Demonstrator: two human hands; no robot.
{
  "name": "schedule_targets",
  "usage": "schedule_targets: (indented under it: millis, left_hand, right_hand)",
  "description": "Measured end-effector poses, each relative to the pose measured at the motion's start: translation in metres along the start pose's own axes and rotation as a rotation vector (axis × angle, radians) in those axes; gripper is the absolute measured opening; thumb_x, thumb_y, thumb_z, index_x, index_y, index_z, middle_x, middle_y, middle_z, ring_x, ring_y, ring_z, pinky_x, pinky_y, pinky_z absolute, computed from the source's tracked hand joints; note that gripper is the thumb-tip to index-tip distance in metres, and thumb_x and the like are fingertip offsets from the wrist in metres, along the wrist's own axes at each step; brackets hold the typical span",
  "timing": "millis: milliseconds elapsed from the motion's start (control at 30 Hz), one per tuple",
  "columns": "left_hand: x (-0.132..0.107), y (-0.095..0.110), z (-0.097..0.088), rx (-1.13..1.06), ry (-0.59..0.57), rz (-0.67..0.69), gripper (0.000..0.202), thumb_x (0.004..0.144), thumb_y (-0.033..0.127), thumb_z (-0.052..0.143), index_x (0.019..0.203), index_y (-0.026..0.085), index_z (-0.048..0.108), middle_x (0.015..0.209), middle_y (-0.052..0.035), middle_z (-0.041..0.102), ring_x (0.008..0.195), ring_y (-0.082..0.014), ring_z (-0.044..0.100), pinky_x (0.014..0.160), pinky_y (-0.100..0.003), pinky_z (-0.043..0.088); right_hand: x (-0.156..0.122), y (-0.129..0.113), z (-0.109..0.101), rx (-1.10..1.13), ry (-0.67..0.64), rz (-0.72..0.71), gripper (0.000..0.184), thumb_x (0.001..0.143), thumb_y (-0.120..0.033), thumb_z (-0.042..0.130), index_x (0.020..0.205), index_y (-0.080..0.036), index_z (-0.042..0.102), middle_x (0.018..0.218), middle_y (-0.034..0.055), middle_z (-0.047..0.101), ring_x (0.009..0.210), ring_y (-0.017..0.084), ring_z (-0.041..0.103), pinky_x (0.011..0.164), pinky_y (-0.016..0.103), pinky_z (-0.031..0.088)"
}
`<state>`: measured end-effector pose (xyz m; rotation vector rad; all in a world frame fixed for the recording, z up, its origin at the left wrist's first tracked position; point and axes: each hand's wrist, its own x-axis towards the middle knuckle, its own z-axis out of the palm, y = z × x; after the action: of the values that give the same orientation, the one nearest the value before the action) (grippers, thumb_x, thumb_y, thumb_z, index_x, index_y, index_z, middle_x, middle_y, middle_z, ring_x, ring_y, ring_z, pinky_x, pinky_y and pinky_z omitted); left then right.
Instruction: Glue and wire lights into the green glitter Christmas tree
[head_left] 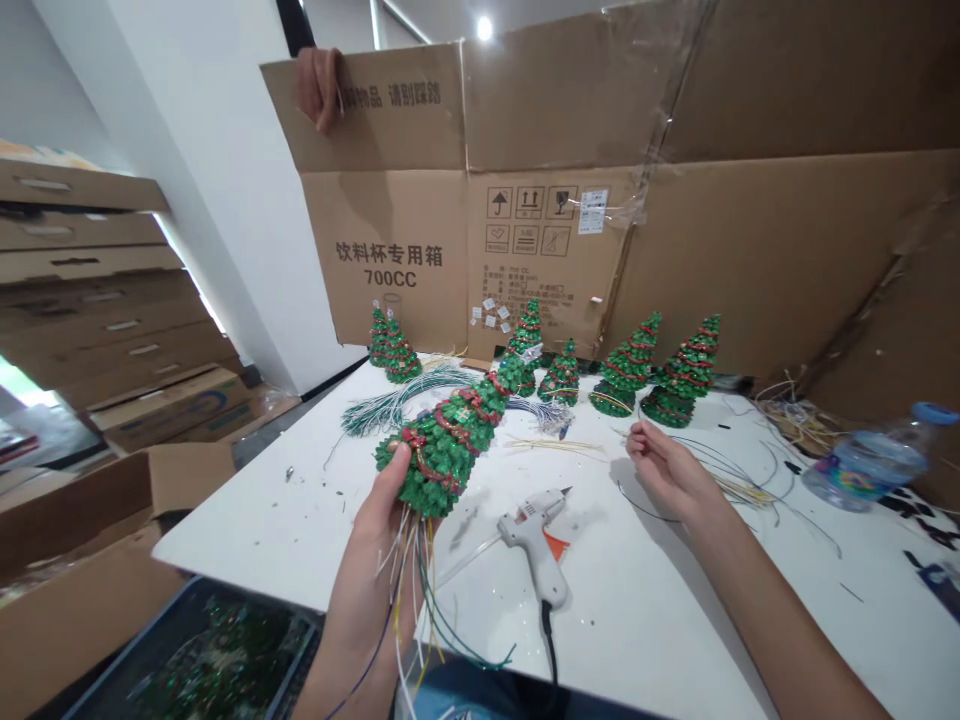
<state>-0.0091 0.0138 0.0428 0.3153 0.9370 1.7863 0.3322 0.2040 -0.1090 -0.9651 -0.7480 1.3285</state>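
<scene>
Your left hand (367,560) has its fingers wrapped round the base of a green Christmas-tree model (442,450), with the thumb pressed against the cone's lower tiers, so the tree is held in that hand above the edge of the counter (262,520). Its long axis tilts away from you, the tip pointing forward and to the right and the wide base down toward your palm. A bundle of coloured wires (420,590) trails out of the base past your wrist. Your right hand (667,468) is the farther one, empty, its fingers loosely curled and well apart from the tree. A hot glue gun (534,540) lies on the counter between your hands. The tree's surface is a dense, scaly green, wound with a red garland.
</scene>
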Motion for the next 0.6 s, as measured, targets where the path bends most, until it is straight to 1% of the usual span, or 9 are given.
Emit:
schedule_targets:
  millis: [67,167,267,333,400,500,567,600]
  left_hand:
    - [-0.002,-0.002,0.000,-0.003,-0.018,0.008,0.039,0.095,0.034,0.086,0.131,0.019,0.083,0.133,-0.0107,0.085,0.131,-0.0329,0.079,0.116,-0.042,0.065]
    - [-0.004,-0.005,0.000,0.004,-0.035,0.063,0.048,0.089,0.037,0.093,0.132,0.020,0.082,0.128,-0.0116,0.086,0.127,-0.0343,0.080,0.115,-0.044,0.065]
    - [-0.006,-0.010,-0.003,0.056,-0.035,0.140,0.056,0.085,0.043,0.096,0.134,0.019,0.081,0.123,-0.0123,0.087,0.122,-0.0342,0.082,0.112,-0.044,0.066]
    - [-0.006,-0.013,-0.007,0.124,-0.042,0.213,0.059,0.085,0.045,0.096,0.135,0.019,0.081,0.125,-0.0110,0.086,0.120,-0.0321,0.082,0.109,-0.040,0.065]
    - [-0.006,-0.016,-0.013,0.203,-0.056,0.302,0.058,0.085,0.046,0.096,0.135,0.021,0.081,0.128,-0.0084,0.085,0.118,-0.0281,0.081,0.104,-0.034,0.065]
    - [-0.009,-0.017,-0.018,0.289,-0.046,0.405,0.054,0.085,0.051,0.096,0.129,0.023,0.083,0.123,-0.0054,0.085,0.112,-0.0239,0.079,0.097,-0.028,0.063]
    - [-0.013,-0.016,-0.015,0.313,-0.028,0.452,0.051,0.081,0.053,0.098,0.121,0.024,0.086,0.117,-0.0041,0.086,0.111,-0.0235,0.078,0.097,-0.026,0.062]
    - [-0.015,-0.014,-0.013,0.333,-0.020,0.445,0.049,0.081,0.051,0.098,0.120,0.024,0.086,0.119,-0.0037,0.086,0.115,-0.0237,0.077,0.100,-0.026,0.061]
  right_hand:
    - [-0.002,-0.004,0.001,0.092,-0.002,0.023,0.037,0.108,-0.039,0.074,0.139,-0.021,0.070,0.142,0.0117,0.072,0.117,0.027,0.075,0.098,0.049,0.067]
    - [-0.007,-0.010,0.005,0.195,-0.022,0.047,0.033,0.108,-0.038,0.074,0.136,-0.021,0.071,0.137,0.0108,0.074,0.111,0.025,0.076,0.093,0.045,0.068]
    - [-0.015,-0.015,0.012,0.260,-0.066,0.052,0.027,0.109,-0.035,0.074,0.131,-0.020,0.072,0.126,0.0084,0.076,0.097,0.020,0.076,0.082,0.037,0.068]
    - [-0.020,-0.018,0.017,0.282,-0.097,0.039,0.022,0.109,-0.031,0.074,0.127,-0.019,0.072,0.116,0.0055,0.076,0.086,0.016,0.074,0.072,0.030,0.066]
    - [-0.025,-0.020,0.022,0.281,-0.125,0.018,0.018,0.108,-0.027,0.074,0.124,-0.018,0.073,0.108,0.0031,0.075,0.078,0.013,0.071,0.066,0.026,0.063]
    - [-0.032,-0.021,0.028,0.227,-0.160,-0.015,0.015,0.107,-0.027,0.075,0.119,-0.018,0.073,0.106,0.0023,0.074,0.078,0.013,0.070,0.066,0.026,0.062]
    - [-0.036,-0.020,0.033,0.162,-0.172,-0.040,0.016,0.107,-0.029,0.076,0.118,-0.017,0.073,0.108,0.0032,0.075,0.081,0.015,0.072,0.069,0.028,0.064]
    - [-0.038,-0.019,0.036,0.125,-0.172,-0.056,0.017,0.107,-0.030,0.076,0.118,-0.017,0.073,0.109,0.0036,0.075,0.083,0.015,0.073,0.071,0.029,0.064]
